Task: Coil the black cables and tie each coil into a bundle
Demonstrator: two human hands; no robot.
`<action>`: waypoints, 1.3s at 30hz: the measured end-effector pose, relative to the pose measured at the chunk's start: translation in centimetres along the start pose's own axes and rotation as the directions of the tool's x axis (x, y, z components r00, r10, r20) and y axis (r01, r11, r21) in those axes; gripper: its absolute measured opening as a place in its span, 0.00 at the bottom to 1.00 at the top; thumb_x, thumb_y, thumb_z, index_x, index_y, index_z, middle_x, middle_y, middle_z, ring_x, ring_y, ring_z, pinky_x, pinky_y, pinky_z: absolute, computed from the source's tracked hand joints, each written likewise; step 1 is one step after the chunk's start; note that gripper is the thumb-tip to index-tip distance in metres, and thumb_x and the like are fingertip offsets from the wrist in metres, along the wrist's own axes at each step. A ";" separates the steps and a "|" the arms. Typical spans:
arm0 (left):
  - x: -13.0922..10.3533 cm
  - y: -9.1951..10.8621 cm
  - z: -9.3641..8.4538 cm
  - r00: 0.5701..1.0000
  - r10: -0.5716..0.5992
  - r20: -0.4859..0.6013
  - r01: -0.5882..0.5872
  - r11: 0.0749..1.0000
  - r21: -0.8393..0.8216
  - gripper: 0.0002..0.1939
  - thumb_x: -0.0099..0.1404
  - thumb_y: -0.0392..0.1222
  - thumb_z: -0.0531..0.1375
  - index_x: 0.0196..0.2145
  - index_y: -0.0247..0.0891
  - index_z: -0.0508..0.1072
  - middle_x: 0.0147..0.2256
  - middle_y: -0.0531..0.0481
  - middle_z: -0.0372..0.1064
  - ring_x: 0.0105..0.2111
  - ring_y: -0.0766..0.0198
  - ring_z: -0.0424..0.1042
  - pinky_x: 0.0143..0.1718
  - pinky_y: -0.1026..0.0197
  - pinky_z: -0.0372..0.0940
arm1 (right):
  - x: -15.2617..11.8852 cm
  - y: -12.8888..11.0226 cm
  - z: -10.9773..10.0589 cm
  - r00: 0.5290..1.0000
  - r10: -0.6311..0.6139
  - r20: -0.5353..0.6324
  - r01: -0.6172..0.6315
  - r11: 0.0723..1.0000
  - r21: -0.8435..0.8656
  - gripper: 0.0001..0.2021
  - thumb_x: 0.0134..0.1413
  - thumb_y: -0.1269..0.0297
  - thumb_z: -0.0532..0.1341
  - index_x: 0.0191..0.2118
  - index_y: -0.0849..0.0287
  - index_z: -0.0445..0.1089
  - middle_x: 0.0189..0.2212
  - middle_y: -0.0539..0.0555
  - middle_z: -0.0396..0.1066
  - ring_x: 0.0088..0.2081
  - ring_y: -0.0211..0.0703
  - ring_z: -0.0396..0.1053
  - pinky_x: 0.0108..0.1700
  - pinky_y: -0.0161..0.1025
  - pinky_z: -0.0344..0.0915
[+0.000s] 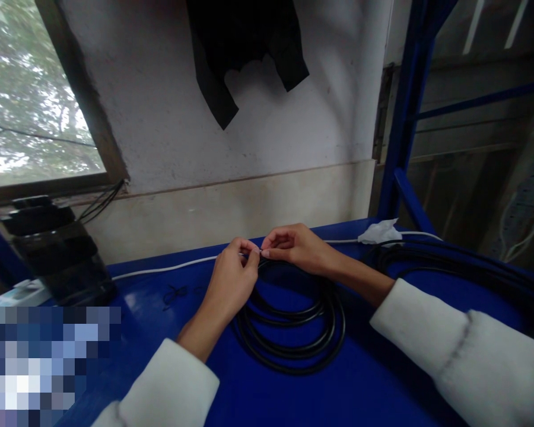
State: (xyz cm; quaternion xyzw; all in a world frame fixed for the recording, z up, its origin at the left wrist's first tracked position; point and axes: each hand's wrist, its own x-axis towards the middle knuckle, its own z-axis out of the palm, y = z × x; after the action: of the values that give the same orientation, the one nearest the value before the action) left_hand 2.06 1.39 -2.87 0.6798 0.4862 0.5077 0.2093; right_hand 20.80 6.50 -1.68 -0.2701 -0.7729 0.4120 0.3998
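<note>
At the center of the frame, our left hand (235,273) and right hand (300,249) meet over the far edge of a coil of black cable (289,370) on the blue worktop (267,403). The fingers of each are pinched nearly closed, tips almost touching, on something too small to identify. A white cord (164,270) runs behind; a dark bottle (66,261) stands at left, crumpled white paper (380,231) right of center.

In front of you, a black garment (249,47) hangs on a pale wall (160,118). A window (35,101) at left shows leafy branches; below it stands a dark bottle (60,255). Crumpled white tissue (380,232) lies near the blue metal frame (403,124) at right.
</note>
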 end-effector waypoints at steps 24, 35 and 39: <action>-0.4 0.9 -0.3 0.998 0.017 0.056 -0.035 0.940 0.339 0.05 0.73 0.41 0.55 0.42 0.42 0.70 0.32 0.48 0.76 0.26 0.61 0.73 0.28 0.62 0.59 | -0.2 -0.1 0.1 0.996 -0.086 0.031 0.088 0.990 -0.112 0.06 0.58 0.62 0.68 0.37 0.59 0.78 0.35 0.53 0.79 0.38 0.43 0.75 0.41 0.37 0.68; 0.0 0.9 -0.1 0.997 -0.050 0.050 0.048 0.998 0.047 0.05 0.67 0.39 0.59 0.37 0.37 0.74 0.32 0.47 0.78 0.26 0.62 0.75 0.28 0.64 0.64 | -0.1 -0.3 -0.1 0.996 -0.046 0.078 0.048 0.999 -0.021 0.09 0.55 0.59 0.70 0.37 0.59 0.77 0.35 0.53 0.78 0.39 0.43 0.75 0.44 0.37 0.69; 0.0 0.7 -0.2 0.997 -0.064 0.040 0.064 0.998 0.012 0.11 0.69 0.47 0.59 0.36 0.37 0.74 0.29 0.48 0.77 0.21 0.64 0.72 0.26 0.63 0.63 | 0.0 -0.1 -0.1 0.996 -0.036 0.079 0.037 0.999 -0.017 0.11 0.53 0.57 0.72 0.36 0.59 0.78 0.35 0.53 0.79 0.39 0.43 0.76 0.45 0.39 0.70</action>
State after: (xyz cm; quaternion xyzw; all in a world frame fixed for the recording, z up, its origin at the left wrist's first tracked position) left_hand 2.19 1.09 -2.27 0.6751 0.5060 0.4843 0.2316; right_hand 20.90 6.46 -1.58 -0.2433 -0.7965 0.4079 0.3741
